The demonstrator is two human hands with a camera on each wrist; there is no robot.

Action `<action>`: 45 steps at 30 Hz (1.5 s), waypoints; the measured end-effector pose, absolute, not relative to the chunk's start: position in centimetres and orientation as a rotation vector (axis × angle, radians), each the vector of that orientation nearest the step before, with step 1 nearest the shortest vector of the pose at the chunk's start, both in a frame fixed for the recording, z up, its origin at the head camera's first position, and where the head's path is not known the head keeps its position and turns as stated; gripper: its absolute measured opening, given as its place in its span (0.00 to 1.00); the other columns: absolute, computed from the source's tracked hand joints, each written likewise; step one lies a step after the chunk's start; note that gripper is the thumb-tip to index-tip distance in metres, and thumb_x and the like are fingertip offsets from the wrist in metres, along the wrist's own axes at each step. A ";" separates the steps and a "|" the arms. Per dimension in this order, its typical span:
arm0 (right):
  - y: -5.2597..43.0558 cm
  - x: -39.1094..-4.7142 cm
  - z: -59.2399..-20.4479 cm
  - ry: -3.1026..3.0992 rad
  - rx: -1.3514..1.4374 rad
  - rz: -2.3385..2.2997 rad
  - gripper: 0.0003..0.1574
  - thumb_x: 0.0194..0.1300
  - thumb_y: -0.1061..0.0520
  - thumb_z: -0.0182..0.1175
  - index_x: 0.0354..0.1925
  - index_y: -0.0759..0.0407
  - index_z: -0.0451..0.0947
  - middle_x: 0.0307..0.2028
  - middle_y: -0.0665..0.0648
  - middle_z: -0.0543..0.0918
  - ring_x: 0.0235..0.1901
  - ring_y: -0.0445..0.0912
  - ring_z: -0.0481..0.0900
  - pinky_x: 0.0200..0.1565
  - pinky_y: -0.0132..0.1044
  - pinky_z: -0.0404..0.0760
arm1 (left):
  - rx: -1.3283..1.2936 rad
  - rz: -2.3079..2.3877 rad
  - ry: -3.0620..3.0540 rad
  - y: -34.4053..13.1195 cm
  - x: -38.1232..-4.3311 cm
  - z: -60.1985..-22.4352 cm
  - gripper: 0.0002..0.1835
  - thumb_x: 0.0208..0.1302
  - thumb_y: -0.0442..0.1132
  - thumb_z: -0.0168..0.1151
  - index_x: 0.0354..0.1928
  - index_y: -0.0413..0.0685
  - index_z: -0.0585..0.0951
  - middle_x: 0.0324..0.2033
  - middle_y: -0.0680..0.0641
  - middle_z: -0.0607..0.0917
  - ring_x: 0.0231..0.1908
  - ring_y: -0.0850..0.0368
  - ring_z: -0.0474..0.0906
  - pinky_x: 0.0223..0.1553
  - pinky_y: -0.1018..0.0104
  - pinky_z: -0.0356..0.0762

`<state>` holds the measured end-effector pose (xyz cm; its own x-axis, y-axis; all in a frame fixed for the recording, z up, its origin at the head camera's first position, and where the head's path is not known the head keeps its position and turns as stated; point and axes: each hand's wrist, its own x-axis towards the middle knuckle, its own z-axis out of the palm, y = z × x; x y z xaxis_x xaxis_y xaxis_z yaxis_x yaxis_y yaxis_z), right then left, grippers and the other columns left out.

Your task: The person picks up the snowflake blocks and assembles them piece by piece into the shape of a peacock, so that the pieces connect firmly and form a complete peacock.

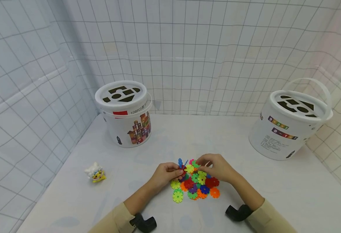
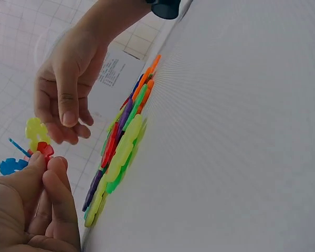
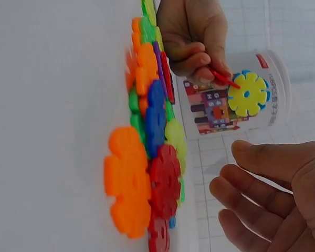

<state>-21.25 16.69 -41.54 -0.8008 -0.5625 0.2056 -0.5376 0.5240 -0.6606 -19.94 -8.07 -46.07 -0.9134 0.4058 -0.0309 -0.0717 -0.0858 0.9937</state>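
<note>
We're joining discs: left hand pinches the cluster, right hand, at its three o'clock, seems empty, probably needing another.

A small screened-off booth, fitted out for tabletop play, is shown; whether it is set up in a home, a school or a lab cannot be told. The back and both sides are hung with white cloth printed with a dark grid, in which creases and folds can be seen. A white worktop is enclosed by it. Play is suggested by two lidded tubs with shape-sorting holes, a small toy figure and a heap of coloured flower-shaped discs.
</note>
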 end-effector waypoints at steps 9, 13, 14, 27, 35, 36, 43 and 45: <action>18.0 -22.3 -42.4 2.686 -0.730 -1.052 0.10 0.62 0.55 0.68 0.38 0.60 0.82 0.31 0.47 0.80 0.32 0.43 0.76 0.36 0.34 0.79 | 0.392 2.076 1.848 -8.1 -19.9 -46.1 0.07 0.66 0.29 0.62 0.34 0.29 0.77 0.26 0.50 0.84 0.27 0.64 0.81 0.33 0.74 0.80; 17.9 -22.4 -43.1 2.645 -0.678 -1.043 0.13 0.59 0.52 0.71 0.36 0.59 0.80 0.29 0.48 0.76 0.30 0.44 0.73 0.34 0.34 0.77 | 0.402 2.075 1.834 -8.1 -19.8 -46.0 0.07 0.67 0.30 0.61 0.35 0.29 0.77 0.27 0.49 0.85 0.28 0.63 0.81 0.34 0.74 0.80; 17.9 -22.4 -43.3 2.634 -0.669 -1.050 0.14 0.58 0.52 0.71 0.35 0.59 0.80 0.28 0.48 0.76 0.30 0.44 0.72 0.34 0.34 0.77 | 0.405 2.076 1.829 -8.1 -19.8 -45.9 0.07 0.67 0.30 0.60 0.35 0.30 0.76 0.27 0.48 0.85 0.28 0.63 0.82 0.34 0.74 0.80; 17.8 -22.3 -43.3 2.520 -0.687 -1.189 0.13 0.61 0.57 0.69 0.35 0.61 0.73 0.25 0.51 0.74 0.26 0.45 0.72 0.28 0.33 0.74 | 0.375 2.059 1.837 -8.1 -19.9 -46.0 0.05 0.71 0.30 0.56 0.38 0.36 0.72 0.30 0.45 0.86 0.29 0.62 0.83 0.33 0.74 0.80; 16.8 -21.5 -42.6 2.458 -0.735 -1.384 0.09 0.65 0.59 0.65 0.36 0.61 0.73 0.30 0.53 0.82 0.30 0.45 0.83 0.36 0.35 0.83 | 0.243 2.073 1.935 -8.0 -20.1 -46.0 0.10 0.68 0.35 0.61 0.39 0.31 0.80 0.28 0.52 0.80 0.29 0.61 0.72 0.32 0.75 0.74; 16.6 -21.3 -42.5 2.452 -0.754 -1.412 0.09 0.65 0.60 0.64 0.36 0.61 0.74 0.30 0.53 0.83 0.32 0.45 0.83 0.37 0.35 0.83 | 0.237 2.073 1.936 -8.0 -20.1 -46.0 0.10 0.67 0.35 0.62 0.39 0.31 0.80 0.27 0.53 0.80 0.29 0.61 0.73 0.32 0.75 0.74; 15.0 -20.3 -42.3 2.555 -0.929 -1.488 0.06 0.63 0.61 0.66 0.34 0.57 0.77 0.30 0.48 0.83 0.32 0.41 0.82 0.39 0.34 0.83 | 0.224 2.106 1.847 -8.1 -20.0 -45.8 0.09 0.66 0.34 0.64 0.38 0.31 0.82 0.25 0.51 0.84 0.27 0.63 0.79 0.31 0.76 0.76; 14.7 -20.1 -42.4 2.576 -0.959 -1.500 0.05 0.63 0.61 0.66 0.34 0.57 0.77 0.30 0.47 0.82 0.31 0.40 0.82 0.38 0.35 0.83 | 0.231 2.120 1.813 -8.2 -20.0 -45.8 0.08 0.65 0.33 0.64 0.37 0.31 0.82 0.25 0.50 0.84 0.27 0.63 0.80 0.31 0.76 0.78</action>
<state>-20.13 14.73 -42.36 -0.8123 -0.5087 0.2853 -0.4993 0.3536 -0.7909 -19.96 -8.18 -45.83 -0.9286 0.3584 -0.0962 -0.1506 -0.1270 0.9804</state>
